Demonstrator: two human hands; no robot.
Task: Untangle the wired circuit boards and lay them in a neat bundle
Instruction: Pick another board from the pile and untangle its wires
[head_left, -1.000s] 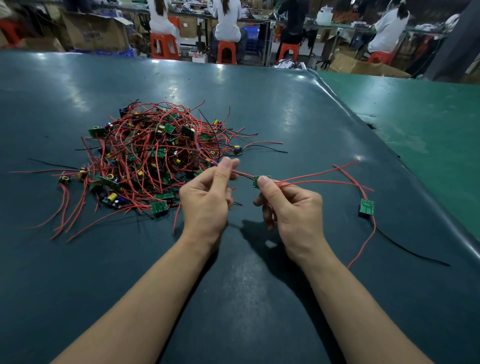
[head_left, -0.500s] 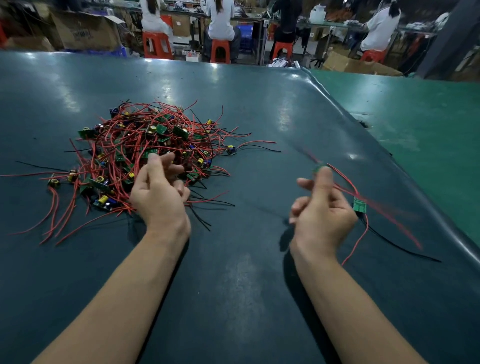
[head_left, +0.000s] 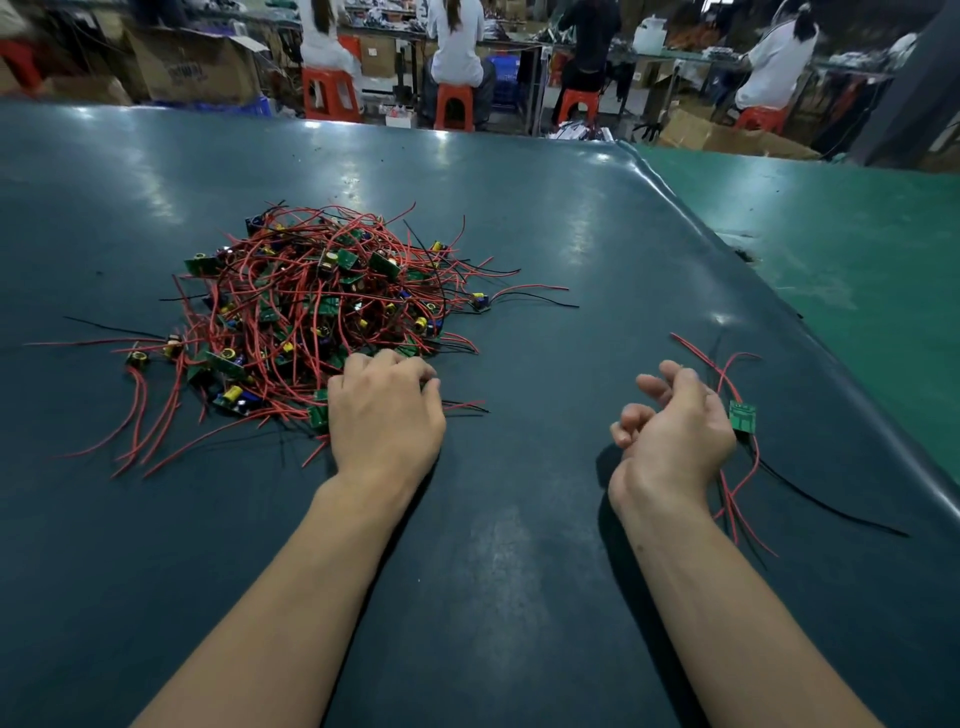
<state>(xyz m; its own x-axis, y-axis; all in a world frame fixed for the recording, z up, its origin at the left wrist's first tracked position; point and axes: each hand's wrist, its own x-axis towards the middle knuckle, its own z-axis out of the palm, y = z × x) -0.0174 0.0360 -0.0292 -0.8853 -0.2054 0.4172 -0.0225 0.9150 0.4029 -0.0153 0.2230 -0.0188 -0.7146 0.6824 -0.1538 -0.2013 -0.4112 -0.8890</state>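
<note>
One separated board (head_left: 742, 416) lies beside right-hand fingers (head_left: 655, 385).

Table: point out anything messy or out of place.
The pile of boards is a knot of red wires sprawling over the table, with stray ends trailing left. Only one board lies apart on the right, beside the right hand.

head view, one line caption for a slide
Left hand reaches into the tangled pile while right hand hovers by the sorted boards.
</note>
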